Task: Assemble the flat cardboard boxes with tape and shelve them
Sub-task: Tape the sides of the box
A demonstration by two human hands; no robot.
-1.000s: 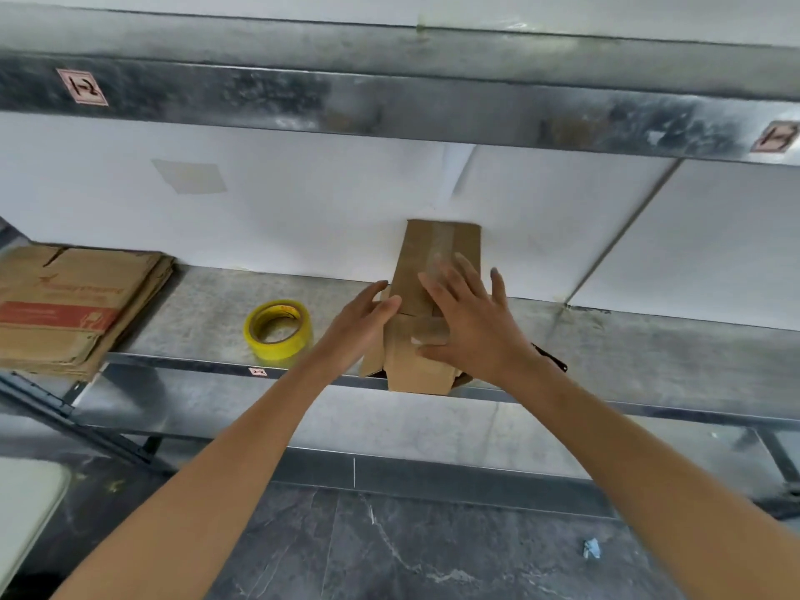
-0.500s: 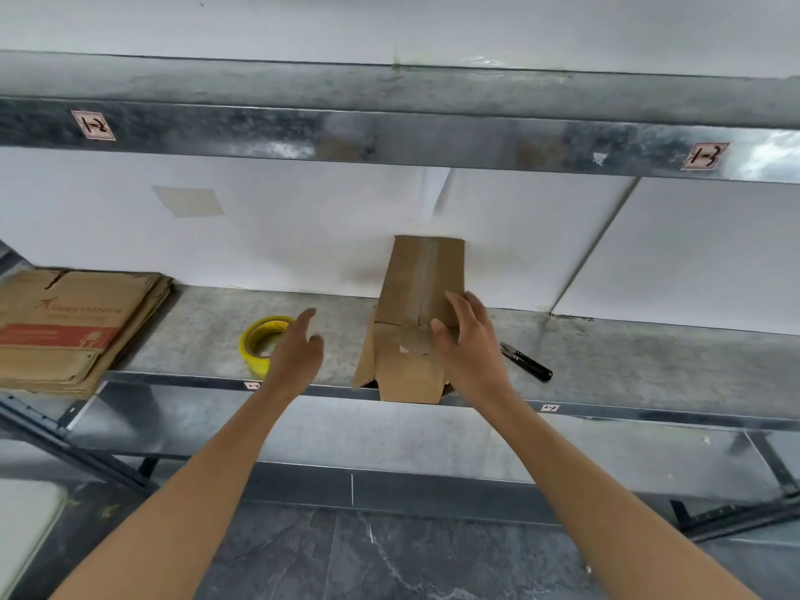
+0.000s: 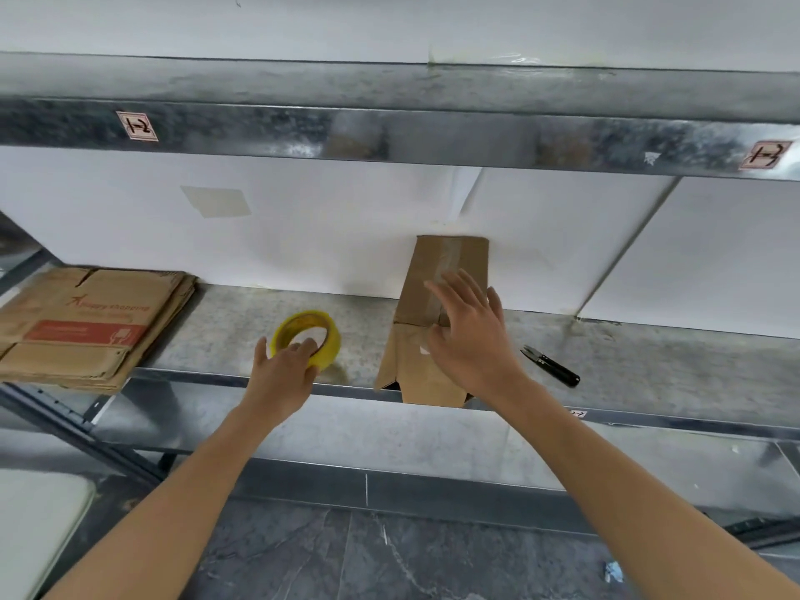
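Note:
A brown cardboard box [image 3: 426,296] lies on the metal shelf [image 3: 225,335], one end against the white wall, its near flaps open over the shelf's front edge. A strip of clear tape runs along its top. My right hand [image 3: 469,335] is over the box with its fingers spread and straight. A yellow tape roll [image 3: 309,337] lies on the shelf left of the box. My left hand [image 3: 283,374] grips the roll's near rim, fingertips reaching into the hole.
A stack of flat cardboard boxes [image 3: 82,322] lies at the shelf's left end. Small black snips [image 3: 550,365] lie right of the box. An upper shelf beam [image 3: 389,132] runs overhead. Dark tiled floor shows below.
My left hand left the box, moved left and took hold of the tape roll. My right hand lifted and opened over the box. The view tilted slightly.

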